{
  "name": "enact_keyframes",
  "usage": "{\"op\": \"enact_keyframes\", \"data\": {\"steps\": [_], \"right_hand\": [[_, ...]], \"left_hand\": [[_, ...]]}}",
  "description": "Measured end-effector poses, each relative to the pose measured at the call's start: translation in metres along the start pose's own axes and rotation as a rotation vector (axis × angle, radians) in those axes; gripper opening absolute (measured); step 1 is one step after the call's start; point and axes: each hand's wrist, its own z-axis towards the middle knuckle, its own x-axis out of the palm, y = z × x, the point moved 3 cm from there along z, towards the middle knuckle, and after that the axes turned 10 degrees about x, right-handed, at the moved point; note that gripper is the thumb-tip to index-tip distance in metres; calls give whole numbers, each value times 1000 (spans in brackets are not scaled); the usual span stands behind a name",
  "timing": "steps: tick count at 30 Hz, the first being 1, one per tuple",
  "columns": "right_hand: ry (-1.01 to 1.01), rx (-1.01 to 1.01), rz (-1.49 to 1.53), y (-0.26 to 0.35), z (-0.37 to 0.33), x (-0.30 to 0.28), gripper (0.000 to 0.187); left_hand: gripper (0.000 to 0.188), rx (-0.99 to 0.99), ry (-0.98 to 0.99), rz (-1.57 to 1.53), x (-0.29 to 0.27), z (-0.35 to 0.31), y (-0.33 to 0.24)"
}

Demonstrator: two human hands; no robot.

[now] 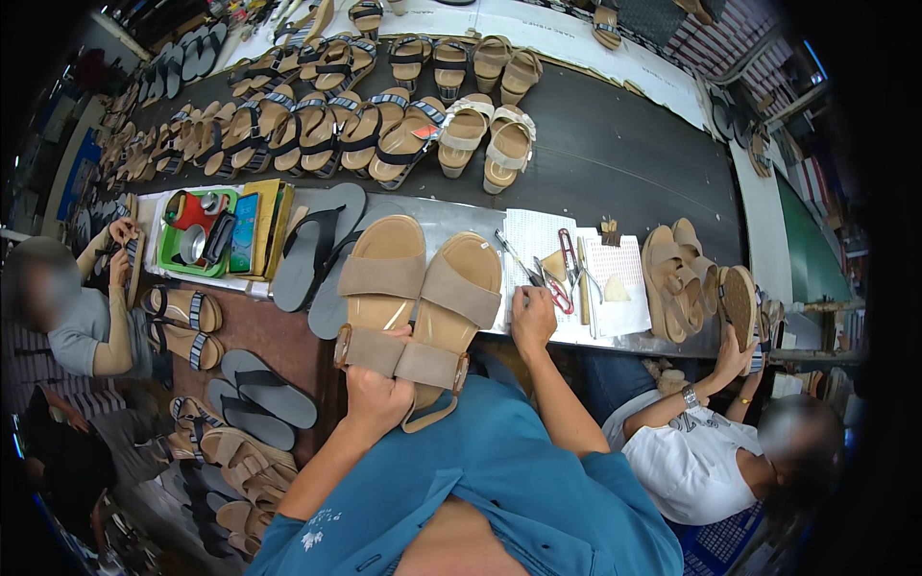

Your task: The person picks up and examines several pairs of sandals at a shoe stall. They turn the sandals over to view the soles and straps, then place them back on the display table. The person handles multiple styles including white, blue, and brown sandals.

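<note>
A pair of taupe sandals [382, 264] with tan footbeds lies side by side at the front edge of the bench, toes pointing away from me. My left hand [377, 398] is closed around the heel straps, its thumb between the two sandals. To the right, my right hand [533, 319] rests at the bench edge with its fingers curled in. A small dark tip shows by its fingers, and I cannot make out what it is. Just beyond lie a pen [514, 252], red-handled scissors [565, 278] and pliers [584, 269] on printed sheets [624, 252].
Grey flip-flops [312, 245] and a green tray [163, 252] of tools stand left. Rows of sandals [317, 130] line the dark conveyor belt [615, 134]. More taupe sandals [672, 278] sit right. Co-workers [706, 442] sit on both sides, handling sandals.
</note>
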Motion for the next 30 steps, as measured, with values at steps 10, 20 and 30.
{"op": "enact_keyframes", "data": {"steps": [10, 20, 30], "right_hand": [[25, -120, 186, 36, 35, -37, 18], [-104, -1140, 42, 245, 36, -121, 13], [164, -1243, -277, 241, 17, -144, 31]], "left_hand": [[21, 5, 5, 13, 5, 5, -4], [24, 114, 27, 45, 11, 17, -18], [35, 77, 17, 85, 18, 16, -4]]}}
